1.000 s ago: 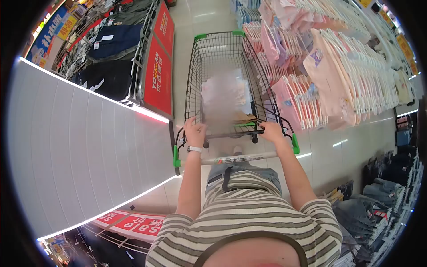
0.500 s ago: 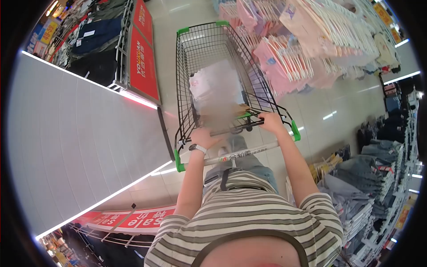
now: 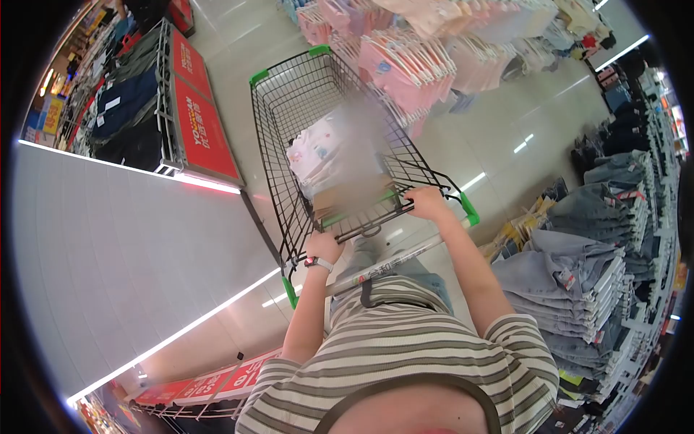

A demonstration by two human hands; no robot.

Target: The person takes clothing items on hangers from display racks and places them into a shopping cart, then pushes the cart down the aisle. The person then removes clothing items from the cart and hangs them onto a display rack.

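i watch through the head camera, and the shopping cart [image 3: 295, 92] stands in the middle of my view, angled with its front toward the upper left. both hands are at its rear. the right hand [image 3: 428, 204] has its grip clamped on the right end of the black bar [image 3: 383, 219] along the cart's rear edge. the left hand [image 3: 324, 247] lies against the left end of that same bar; its fingers are partly hidden, so i cannot tell whether that grip is fully closed. a watch [image 3: 319, 265] sits on the left wrist. behind both hands, a pale push bar [image 3: 390, 266] with printed characters spans the cart between two green end pieces, and the forearms pass over it.

inside the cart i see a white printed cloth [image 3: 316, 155] toward the left side and a brown flat item [image 3: 345, 201] near the rear; a hazy blur covers much of what lies beside them. right of the cart's front hang rows of pink garments [image 3: 408, 69]. farther right of the cart's rear are hanging jeans [image 3: 557, 271]. left of the cart stand a red sign panel [image 3: 196, 123] and, nearer its rear, a large grey panel [image 3: 144, 267].
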